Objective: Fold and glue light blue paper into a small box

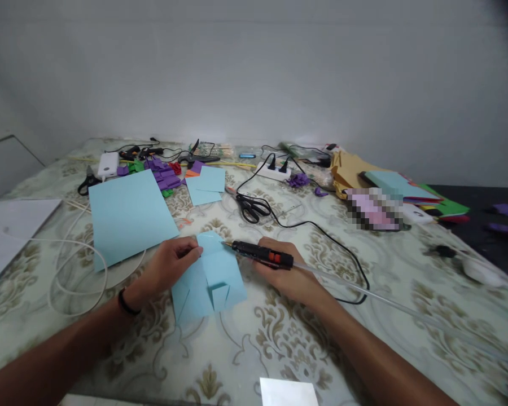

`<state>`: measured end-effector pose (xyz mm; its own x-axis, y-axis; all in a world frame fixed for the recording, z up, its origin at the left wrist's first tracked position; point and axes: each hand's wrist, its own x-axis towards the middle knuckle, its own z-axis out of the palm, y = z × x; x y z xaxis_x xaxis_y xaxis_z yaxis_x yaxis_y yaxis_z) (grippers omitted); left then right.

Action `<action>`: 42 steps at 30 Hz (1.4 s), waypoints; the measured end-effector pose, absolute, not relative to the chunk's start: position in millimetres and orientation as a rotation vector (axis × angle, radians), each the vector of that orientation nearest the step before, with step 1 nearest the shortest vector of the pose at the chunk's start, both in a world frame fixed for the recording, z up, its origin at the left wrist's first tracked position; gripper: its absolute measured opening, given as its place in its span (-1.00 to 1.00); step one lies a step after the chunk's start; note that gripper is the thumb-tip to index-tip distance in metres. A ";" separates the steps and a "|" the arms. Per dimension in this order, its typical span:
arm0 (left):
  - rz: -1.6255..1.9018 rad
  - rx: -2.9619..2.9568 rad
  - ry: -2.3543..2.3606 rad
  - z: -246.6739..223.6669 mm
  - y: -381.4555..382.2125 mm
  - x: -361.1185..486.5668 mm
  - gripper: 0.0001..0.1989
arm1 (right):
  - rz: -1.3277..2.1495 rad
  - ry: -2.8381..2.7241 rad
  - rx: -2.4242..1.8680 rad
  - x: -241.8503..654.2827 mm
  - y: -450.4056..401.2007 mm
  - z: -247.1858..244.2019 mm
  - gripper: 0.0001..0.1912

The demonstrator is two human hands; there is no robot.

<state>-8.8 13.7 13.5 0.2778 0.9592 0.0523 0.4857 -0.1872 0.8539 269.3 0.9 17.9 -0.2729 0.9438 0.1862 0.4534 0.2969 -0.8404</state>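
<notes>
A folded light-blue paper piece (226, 276) lies on the patterned tablecloth in front of me. My left hand (173, 262) pinches its upper left edge between thumb and fingers. A black glue gun (262, 254) with red parts points left, its nozzle tip at the upper right edge of the paper. Its clear glue stick (351, 285) trails out behind to the right. My right hand (285, 270) is closed around the glue gun, with the fingers partly hidden behind it.
A large blue sheet (131, 217) and a white cable (82, 242) lie on the left. Purple paper pieces (163, 173), black-handled scissors (250, 208) and a power strip (274, 171) sit farther back. Coloured papers (402, 185) are stacked at the right. A white card (288, 392) lies near the front edge.
</notes>
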 end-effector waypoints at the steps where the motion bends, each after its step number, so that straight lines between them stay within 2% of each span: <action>1: 0.804 1.793 1.312 12.8 15.0 -9.6 -0.67 | 0.881 -1.860 -1.254 269.1 1.3 18.2 -0.75; 18: 0.825 1.744 1.304 3.6 26.6 -17.7 -0.65 | 0.890 -1.844 -1.376 271.7 7.1 16.6 -0.79; 28: 0.802 1.780 1.284 4.0 29.9 -18.2 -0.69 | 0.880 -1.932 -1.390 270.9 12.7 5.9 -0.72; 33: 0.805 1.760 1.257 4.4 30.8 -17.7 -0.74 | 0.667 -2.041 -1.445 280.8 21.7 -1.3 -0.74; 37: 0.779 1.723 1.156 -0.1 31.7 -17.3 -0.77 | 0.453 -2.128 -1.543 299.6 33.6 -6.4 -0.93; 42: 0.782 1.705 1.052 -3.7 30.8 -18.3 -0.68 | 0.422 -2.129 -1.602 318.0 41.0 -5.1 -0.62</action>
<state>-18.3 30.8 -3.7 0.4246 0.9046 0.0369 0.2962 -0.1773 0.9385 318.0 41.0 -5.1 -0.2319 0.9591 0.1622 0.8250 0.2822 -0.4897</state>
